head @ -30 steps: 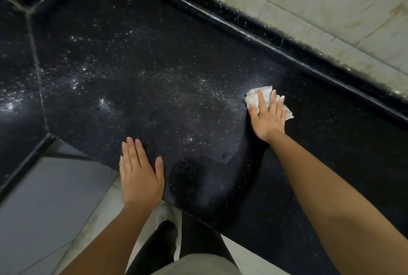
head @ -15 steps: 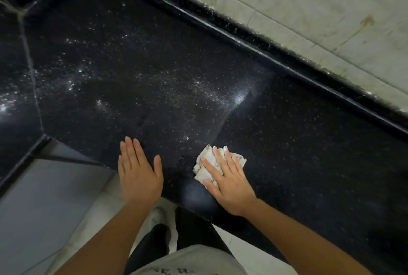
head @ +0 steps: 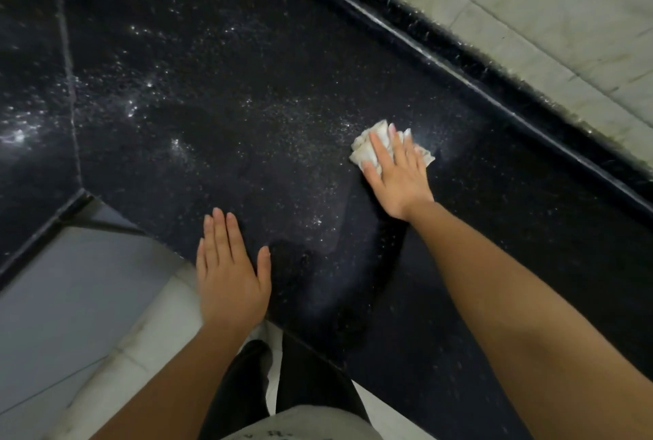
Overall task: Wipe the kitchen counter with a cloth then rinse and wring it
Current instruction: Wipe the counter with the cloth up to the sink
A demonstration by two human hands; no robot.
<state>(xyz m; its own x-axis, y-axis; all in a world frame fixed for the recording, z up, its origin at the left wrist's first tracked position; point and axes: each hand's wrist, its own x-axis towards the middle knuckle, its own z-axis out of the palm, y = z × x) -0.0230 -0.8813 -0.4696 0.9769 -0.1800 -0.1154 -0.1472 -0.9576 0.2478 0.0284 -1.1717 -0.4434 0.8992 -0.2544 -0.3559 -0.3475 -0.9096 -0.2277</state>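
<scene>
cloth lay crumpled on black granite counter, towards its rear edge | right hand pressed it, straight fingers slightly spread | left hand lay flat at front edge, fingers together | handling: judged soft, light; gather at centre

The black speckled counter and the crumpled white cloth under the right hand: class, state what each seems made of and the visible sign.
Black speckled counter: probably polished granite or similar stone; dark, glossy, fine pale flecks, a joint line between slabs. Crumpled white cloth: seemingly soft fabric, perhaps cotton; it bunches in folds under the right hand; weave too small to tell.
</scene>
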